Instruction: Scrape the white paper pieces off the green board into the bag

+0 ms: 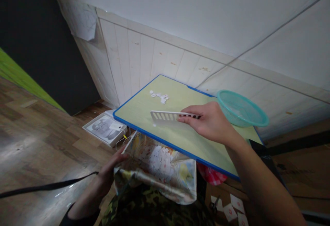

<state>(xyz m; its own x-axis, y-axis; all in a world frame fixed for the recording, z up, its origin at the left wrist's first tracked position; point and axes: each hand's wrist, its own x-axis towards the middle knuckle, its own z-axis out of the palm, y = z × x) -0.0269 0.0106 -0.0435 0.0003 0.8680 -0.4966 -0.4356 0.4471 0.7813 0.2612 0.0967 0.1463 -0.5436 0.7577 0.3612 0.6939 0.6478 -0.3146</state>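
My right hand (210,119) pinches a flat white slotted piece, like a plastic scraper (165,116), above a yellow-green board with a blue rim (185,97). Small white paper pieces (163,98) lie on the board's far left part. At the left edge of a soft, colourfully patterned container (184,181), my left hand (112,169) closes round its side, with some fingers hidden. The container sits under the board's near edge, against my camouflage clothing. Many white paper scraps (161,162) fill its bottom.
A turquoise plastic basin (241,109) stands on the board's right end by the white wall. Left of the board, a white box (105,129) lies on the floor. Scissors (213,206) and several white cards (230,212) lie below right, near a red checked item (212,175).
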